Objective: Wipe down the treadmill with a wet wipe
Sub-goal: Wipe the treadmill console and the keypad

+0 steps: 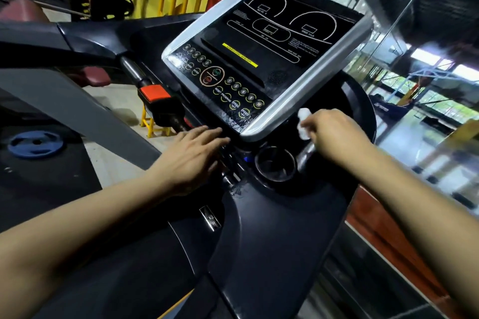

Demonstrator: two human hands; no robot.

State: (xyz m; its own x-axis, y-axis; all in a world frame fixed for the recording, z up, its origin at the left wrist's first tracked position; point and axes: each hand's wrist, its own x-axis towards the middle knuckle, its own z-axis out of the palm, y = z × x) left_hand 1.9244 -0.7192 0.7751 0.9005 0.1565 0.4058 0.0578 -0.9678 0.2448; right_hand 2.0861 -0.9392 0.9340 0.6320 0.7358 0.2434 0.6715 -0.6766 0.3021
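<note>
Pinching the crumpled wet wipe (303,123) at the console's (261,59) near right corner, right hand (339,132) clamps its bunched middle, soft, limp, likely slippery; left hand (193,153) rests flat, fingers straight, on the treadmill's (259,241) near edge.

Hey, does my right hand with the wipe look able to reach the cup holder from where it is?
Probably yes. The right hand, gripping the wet wipe, sits just above and to the right of the cup holder, and nothing lies between them. The left hand rests off to the other side.
</note>
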